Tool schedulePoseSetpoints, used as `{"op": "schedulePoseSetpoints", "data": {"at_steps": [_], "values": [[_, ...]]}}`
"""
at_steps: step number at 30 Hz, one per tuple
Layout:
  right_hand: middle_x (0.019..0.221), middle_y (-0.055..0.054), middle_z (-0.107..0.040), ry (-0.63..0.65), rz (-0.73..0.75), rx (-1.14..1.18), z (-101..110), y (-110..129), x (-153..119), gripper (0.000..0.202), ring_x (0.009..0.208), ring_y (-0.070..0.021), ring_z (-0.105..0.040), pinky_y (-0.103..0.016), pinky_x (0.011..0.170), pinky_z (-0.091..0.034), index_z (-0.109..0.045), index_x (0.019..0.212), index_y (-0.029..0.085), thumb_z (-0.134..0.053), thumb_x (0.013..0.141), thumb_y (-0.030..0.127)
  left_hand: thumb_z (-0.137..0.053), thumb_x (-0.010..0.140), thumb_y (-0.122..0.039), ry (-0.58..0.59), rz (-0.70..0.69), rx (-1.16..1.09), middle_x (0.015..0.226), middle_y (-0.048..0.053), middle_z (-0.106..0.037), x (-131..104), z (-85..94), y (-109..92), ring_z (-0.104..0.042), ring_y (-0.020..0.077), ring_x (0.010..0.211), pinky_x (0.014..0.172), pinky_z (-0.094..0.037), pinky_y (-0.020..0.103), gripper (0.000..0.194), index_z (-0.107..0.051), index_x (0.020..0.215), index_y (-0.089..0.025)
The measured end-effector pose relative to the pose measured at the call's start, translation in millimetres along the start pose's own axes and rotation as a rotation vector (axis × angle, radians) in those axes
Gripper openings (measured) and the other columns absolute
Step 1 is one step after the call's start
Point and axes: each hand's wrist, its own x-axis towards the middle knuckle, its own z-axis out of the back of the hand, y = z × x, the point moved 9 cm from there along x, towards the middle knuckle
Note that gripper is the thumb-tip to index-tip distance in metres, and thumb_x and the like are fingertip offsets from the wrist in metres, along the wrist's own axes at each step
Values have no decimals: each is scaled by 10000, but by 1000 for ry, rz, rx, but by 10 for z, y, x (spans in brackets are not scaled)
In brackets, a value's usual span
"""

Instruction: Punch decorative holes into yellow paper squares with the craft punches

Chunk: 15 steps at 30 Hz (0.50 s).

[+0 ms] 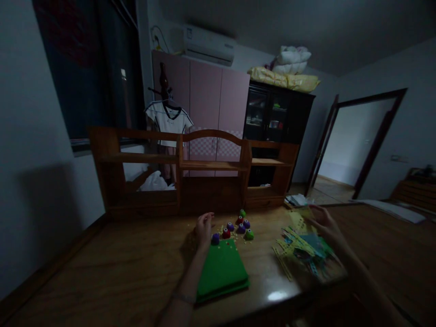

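My left hand (pixel 204 228) hovers over the table by the small yellow bits (pixel 235 235), fingers bent and a little apart, with nothing visible in them. Close to it sit a purple toy piece with an eye (pixel 215 238) and a red one (pixel 226 233). Below lies a stack of green sheets (pixel 223 268), a few bits on its top edge. At the right, my right hand (pixel 325 222) pinches a yellow see-through plastic piece (pixel 298 221), blurred by motion. Under it is a heap of yellow, teal and green plastic strips (pixel 303 250).
More eye pieces stand farther back: a green one (pixel 249 235), a purple one (pixel 241 228) and others. A wooden shelf unit (pixel 211 165) borders the table's (pixel 136 254) far side. White papers (pixel 296 200) lie beyond the right end, near an open doorway (pixel 354 141).
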Motion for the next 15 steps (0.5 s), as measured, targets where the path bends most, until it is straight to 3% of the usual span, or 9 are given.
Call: {"op": "schedulePoseSetpoints", "data": {"at_steps": [3,6,8,12,15], "values": [[933,-136,-633,-80,151,-430,191,-180,-97,603,823,-318,-610,-414,671,-487,-495,1191,186,-549,735,577,-531,783,-475,10,-21,47,1035,109,-605,-47,-20,-11,-611,215,916,624,-550,280,371,-650,930,-156],[1133,-188,-552,-263,337,-701,263,4,-234,582,1066,-355,-513,-474,860,-428,-466,1218,127,-456,803,535,-512,796,-480,-11,-30,82,1036,107,-596,-62,24,-52,-609,204,888,615,-540,271,376,-645,932,-156],[1178,-185,-524,-308,401,-755,240,204,-303,553,1111,-347,-481,-479,911,-398,-447,1240,123,-432,831,495,-485,810,-483,-43,-27,76,1027,105,-592,-54,61,-151,-607,195,860,603,-532,267,385,-635,944,-155],[1184,-136,-536,-218,467,-699,-6,597,-447,437,1101,-303,-503,-455,951,-396,-480,1207,179,-435,858,439,-447,824,-495,-85,-30,93,1023,98,-592,-118,27,-672,-600,192,839,589,-512,264,388,-629,942,-174],[1208,-105,-539,-90,503,-664,-399,793,-682,375,1118,-292,-508,-457,941,-429,-504,1206,233,-434,869,383,-441,824,-505,48,-45,43,1040,91,-599,-432,-141,-1254,-598,209,884,666,-521,308,370,-632,957,-216]]}}
